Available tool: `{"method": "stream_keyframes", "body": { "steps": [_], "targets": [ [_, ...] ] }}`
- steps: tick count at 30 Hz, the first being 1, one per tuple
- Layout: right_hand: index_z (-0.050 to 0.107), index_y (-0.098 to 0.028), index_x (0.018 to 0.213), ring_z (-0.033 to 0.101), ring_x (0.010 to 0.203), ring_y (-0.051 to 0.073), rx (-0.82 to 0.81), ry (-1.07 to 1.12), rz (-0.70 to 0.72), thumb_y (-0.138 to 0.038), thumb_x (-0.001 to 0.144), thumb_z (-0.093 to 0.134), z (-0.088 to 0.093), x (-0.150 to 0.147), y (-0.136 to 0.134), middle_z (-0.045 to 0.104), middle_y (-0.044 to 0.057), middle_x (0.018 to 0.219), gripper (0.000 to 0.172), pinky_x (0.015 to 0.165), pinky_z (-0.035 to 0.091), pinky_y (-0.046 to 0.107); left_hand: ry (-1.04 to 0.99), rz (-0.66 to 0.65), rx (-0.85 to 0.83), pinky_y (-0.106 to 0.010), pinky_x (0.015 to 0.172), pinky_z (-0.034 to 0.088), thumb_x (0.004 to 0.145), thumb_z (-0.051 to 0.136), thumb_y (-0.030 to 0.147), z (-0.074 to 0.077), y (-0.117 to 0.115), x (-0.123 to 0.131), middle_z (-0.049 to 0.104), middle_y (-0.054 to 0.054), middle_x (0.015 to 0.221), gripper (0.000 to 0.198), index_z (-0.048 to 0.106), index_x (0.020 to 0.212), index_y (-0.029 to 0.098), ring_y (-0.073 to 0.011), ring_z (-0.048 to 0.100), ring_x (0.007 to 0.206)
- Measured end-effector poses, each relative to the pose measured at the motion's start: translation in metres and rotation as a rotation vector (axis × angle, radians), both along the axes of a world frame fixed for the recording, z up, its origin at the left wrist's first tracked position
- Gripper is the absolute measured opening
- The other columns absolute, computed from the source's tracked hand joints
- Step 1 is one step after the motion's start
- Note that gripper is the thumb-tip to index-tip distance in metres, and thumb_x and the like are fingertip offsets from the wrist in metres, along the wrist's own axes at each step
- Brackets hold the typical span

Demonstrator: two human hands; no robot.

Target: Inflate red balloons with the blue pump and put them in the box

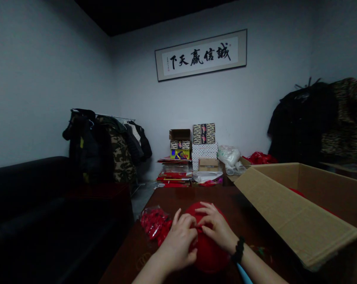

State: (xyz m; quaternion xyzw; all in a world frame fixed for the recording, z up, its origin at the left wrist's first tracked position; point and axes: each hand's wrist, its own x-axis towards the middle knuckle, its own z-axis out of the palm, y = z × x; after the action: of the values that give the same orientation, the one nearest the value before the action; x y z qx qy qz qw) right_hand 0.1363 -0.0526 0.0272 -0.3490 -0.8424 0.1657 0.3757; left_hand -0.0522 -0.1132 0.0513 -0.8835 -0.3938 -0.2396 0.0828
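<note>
A round red object (209, 248), like a cloth or paper ball, rests on the dark brown table (178, 201) just in front of me. My left hand (178, 238) presses against its left side, fingers curled and pinching at its top. My right hand (216, 227), with a black bead bracelet on its wrist, lies over the top with its fingers pinching the same spot. The two hands meet at a small fold or knot on the red object. A clear plastic bag of small red pieces (153, 221) lies just to the left of my left hand.
An open cardboard box (287, 209) stands on the table at the right, flap hanging towards me, red items inside. Stacked boxes (203, 148) and red papers sit by the far wall. A black sofa (33, 205) fills the left. Coats hang on racks on both sides.
</note>
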Motion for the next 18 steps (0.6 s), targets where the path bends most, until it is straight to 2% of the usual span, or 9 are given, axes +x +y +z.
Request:
{"method": "stream_keyframes", "body": {
  "steps": [3,6,9,12,16,18],
  "targets": [
    [0.069,-0.031,0.075,0.034,0.129,0.019,-0.026,0.016,0.018,-0.018,0.073,0.06,-0.005,0.0,0.001,0.06,-0.003,0.119,0.016,0.111,0.011,0.047,-0.046,0.038,0.066,-0.053,0.106,0.018,0.064,0.06,0.012,-0.001,0.005,-0.003,0.056,-0.003,0.091,0.015,0.059,0.075,0.021,-0.0214,0.048,0.097],
    [0.069,-0.031,0.075,0.036,0.127,0.02,-0.073,0.059,0.079,-0.024,0.074,0.062,-0.01,-0.001,0.001,0.061,-0.002,0.117,0.01,0.111,0.011,0.048,-0.249,0.056,0.047,-0.051,0.1,0.028,0.072,0.053,0.014,-0.004,0.01,-0.003,0.057,-0.004,0.083,0.009,0.059,0.07,0.02,-0.0202,0.05,0.088],
    [0.069,-0.03,0.075,0.039,0.125,0.022,-0.095,0.108,0.101,-0.029,0.077,0.061,-0.013,-0.005,-0.003,0.063,0.0,0.114,0.008,0.11,0.012,0.051,-0.683,0.043,-0.116,-0.041,0.087,0.042,0.08,0.045,0.022,-0.015,0.018,0.002,0.06,-0.007,0.085,0.02,0.055,0.063,0.018,-0.0201,0.054,0.085],
    [0.068,-0.029,0.077,0.042,0.123,0.022,-0.07,0.159,0.103,-0.027,0.078,0.059,-0.014,-0.008,-0.009,0.065,0.001,0.111,0.009,0.11,0.014,0.051,-1.153,0.037,-0.286,-0.038,0.086,0.043,0.081,0.045,0.03,-0.028,0.026,0.009,0.064,-0.01,0.096,0.029,0.053,0.057,0.017,-0.0221,0.056,0.094],
    [0.068,-0.03,0.08,0.047,0.117,0.021,-0.032,0.289,0.11,-0.025,0.079,0.06,-0.018,-0.008,-0.014,0.066,0.001,0.105,0.01,0.104,0.03,0.046,-1.568,0.054,-0.475,-0.039,0.088,0.043,0.074,0.052,0.036,-0.035,0.033,0.011,0.068,-0.009,0.086,0.034,0.046,0.046,0.018,-0.0244,0.059,0.097],
    [0.069,-0.029,0.08,0.049,0.114,0.021,-0.032,0.362,0.109,-0.025,0.079,0.06,-0.022,-0.009,-0.013,0.067,0.003,0.102,0.01,0.099,0.038,0.043,-1.708,0.008,-0.575,-0.041,0.09,0.043,0.072,0.052,0.035,-0.034,0.035,0.011,0.069,-0.011,0.092,0.032,0.046,0.045,0.018,-0.0253,0.058,0.103]
  ]
}}
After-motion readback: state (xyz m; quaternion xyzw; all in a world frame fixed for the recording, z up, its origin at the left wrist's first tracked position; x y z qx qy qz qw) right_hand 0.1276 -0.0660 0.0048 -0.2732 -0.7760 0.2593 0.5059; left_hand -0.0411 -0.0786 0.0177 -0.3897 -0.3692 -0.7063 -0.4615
